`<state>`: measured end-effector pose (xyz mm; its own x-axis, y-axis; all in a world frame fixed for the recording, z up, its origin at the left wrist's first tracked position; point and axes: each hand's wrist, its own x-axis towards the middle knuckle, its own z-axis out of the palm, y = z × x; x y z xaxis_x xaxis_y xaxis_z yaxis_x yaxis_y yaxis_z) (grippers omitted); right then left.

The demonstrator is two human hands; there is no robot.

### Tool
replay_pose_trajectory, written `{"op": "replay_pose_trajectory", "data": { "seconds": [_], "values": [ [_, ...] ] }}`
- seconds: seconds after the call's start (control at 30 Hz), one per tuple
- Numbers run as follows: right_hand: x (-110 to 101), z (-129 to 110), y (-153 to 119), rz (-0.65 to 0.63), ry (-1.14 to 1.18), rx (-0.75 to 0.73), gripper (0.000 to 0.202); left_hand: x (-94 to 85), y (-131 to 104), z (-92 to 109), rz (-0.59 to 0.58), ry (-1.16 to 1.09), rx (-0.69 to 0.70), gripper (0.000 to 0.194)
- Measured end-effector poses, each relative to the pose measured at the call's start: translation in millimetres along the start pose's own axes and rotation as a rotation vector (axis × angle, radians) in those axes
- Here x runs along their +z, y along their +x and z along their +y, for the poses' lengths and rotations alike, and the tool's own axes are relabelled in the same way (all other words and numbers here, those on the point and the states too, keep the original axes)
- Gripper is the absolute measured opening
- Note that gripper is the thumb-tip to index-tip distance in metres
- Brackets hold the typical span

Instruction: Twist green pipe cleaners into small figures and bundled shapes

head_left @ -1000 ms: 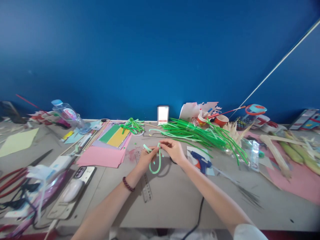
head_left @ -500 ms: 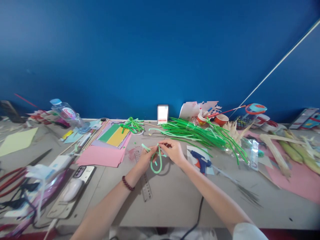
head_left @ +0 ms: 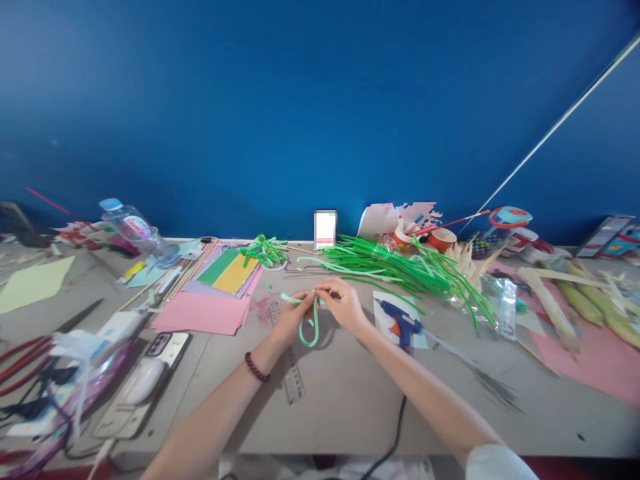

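A light green pipe cleaner (head_left: 309,345), bent into a loop that hangs down, is held between both hands. My left hand (head_left: 294,317) is closed on it, with one end sticking out to the upper left of the fingers. My right hand (head_left: 345,303) pinches it at the top of the loop, its fingertips touching those of my left hand. Beneath my left wrist lies a clear ruler (head_left: 293,380). A large bundle of green pipe cleaners (head_left: 395,263) lies behind my right hand, and a smaller green cluster (head_left: 267,251) is behind my left.
A blue glue gun (head_left: 403,320) rests on white paper at the right. Pink sheets (head_left: 203,313) lie at the left, near a phone (head_left: 143,387) with a white mouse on it. Scissors (head_left: 30,353), a bottle (head_left: 131,225), paper cups (head_left: 443,238) and corn husks (head_left: 553,313) stand or lie farther out.
The right-hand part of the pipe cleaner no longer shows as far out beside my right fingers, and the loop looks narrower. Both hands have barely moved.
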<state>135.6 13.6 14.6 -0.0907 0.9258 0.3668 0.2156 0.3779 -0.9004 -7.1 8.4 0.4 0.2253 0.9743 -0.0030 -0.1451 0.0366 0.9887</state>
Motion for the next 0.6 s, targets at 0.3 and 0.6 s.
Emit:
{"op": "replay_pose_trajectory", "data": {
  "seconds": [0.3,0.6],
  "values": [
    [-2.5,-2.4,1.1,-0.028,-0.008,-0.011,0.019,1.0,0.4,0.6,0.062,0.02,0.013,0.042],
    [-3.7,0.0,3.5,-0.105,0.222,0.231,0.026,-2.8,2.5,-1.0,0.068,0.056,0.035,0.041]
  ]
}}
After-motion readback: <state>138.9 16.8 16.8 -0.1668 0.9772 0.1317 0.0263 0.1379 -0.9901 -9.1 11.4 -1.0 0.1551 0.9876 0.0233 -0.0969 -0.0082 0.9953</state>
